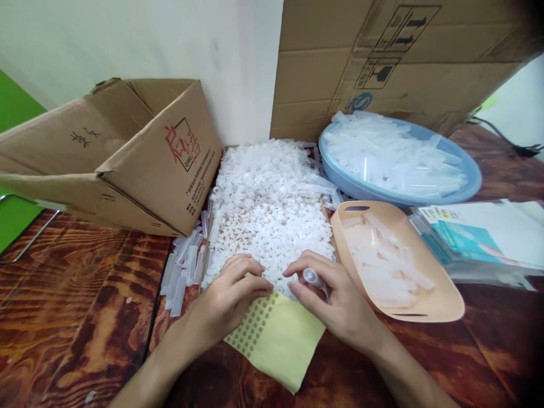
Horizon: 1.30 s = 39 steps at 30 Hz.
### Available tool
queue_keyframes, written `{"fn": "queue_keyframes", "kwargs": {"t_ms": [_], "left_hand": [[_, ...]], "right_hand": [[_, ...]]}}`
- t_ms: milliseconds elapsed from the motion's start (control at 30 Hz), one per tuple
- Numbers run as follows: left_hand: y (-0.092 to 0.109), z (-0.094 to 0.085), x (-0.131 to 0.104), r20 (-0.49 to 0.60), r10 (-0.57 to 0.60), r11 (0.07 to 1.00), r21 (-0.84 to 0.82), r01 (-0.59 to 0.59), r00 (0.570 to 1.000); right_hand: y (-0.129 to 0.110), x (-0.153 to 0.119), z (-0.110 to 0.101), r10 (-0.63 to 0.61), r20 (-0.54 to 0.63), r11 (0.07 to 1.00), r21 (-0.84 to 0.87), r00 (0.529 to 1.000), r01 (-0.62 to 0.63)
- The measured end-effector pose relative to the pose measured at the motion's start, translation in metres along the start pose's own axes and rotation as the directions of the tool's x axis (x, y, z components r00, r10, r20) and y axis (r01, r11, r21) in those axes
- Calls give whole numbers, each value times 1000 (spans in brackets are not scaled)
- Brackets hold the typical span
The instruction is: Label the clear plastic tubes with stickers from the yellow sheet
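Observation:
A yellow sheet (284, 340) with rows of small round dots lies at the front of a heap of small white plastic pieces (272, 221). My left hand (233, 292) is at the sheet's upper left, fingers bent together and the fingertips at its top edge; whatever they may pinch is too small to make out. A clear plastic tube (313, 277) is held in my right hand (334, 294), its round end facing up between the curled fingers. The thumb and index tip of that hand are near the sheet's upper right, over the white pieces.
An open cardboard box (161, 153) stands at left, loose clear tubes (182, 277) beside it. At right are a blue basin (471, 175) of tubes, a peach tray (450, 297) with tubes, and packaged sheets (476, 238). A large carton (314, 73) stands behind.

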State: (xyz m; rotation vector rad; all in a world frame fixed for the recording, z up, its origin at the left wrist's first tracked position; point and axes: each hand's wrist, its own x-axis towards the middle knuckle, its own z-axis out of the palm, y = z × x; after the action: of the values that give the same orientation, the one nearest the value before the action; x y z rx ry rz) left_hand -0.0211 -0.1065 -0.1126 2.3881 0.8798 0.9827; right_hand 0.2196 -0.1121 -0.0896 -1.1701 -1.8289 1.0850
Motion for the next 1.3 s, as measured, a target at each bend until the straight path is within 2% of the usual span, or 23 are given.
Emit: {"fn": "queue_keyframes", "kwargs": {"t_ms": [67, 133, 233, 333, 667, 767, 967, 1300], "left_hand": [[2, -4, 1, -9, -21, 997, -69, 20, 1000], [4, -6, 1, -35, -18, 996, -82, 15, 999], [7, -5, 1, -135, 14, 999, 52, -7, 991], [11, -3, 0, -182, 29, 979, 205, 9, 983], [18, -2, -2, -153, 11, 965, 262, 30, 988], [19, -2, 0, -159, -3, 978, 207, 37, 987], [23, 3, 6, -161, -124, 992, -35, 120, 979], [23, 9, 1, -123, -168, 984, -78, 159, 978]], "right_hand": [[-4, 1, -1, -6, 113, 999, -48, 994, 11], [-6, 2, 1, -7, 194, 1000, -22, 981, 12], [-6, 2, 5, -10, 233, 998, 59, 972, -4], [-4, 2, 8, -19, 206, 995, 100, 978, -2], [-3, 0, 13, -85, 109, 990, 120, 990, 71], [-2, 1, 14, -96, 99, 991, 107, 990, 85], [0, 0, 16, -149, 94, 987, 75, 984, 142], [-1, 0, 16, -198, 82, 980, 28, 977, 196]]}}
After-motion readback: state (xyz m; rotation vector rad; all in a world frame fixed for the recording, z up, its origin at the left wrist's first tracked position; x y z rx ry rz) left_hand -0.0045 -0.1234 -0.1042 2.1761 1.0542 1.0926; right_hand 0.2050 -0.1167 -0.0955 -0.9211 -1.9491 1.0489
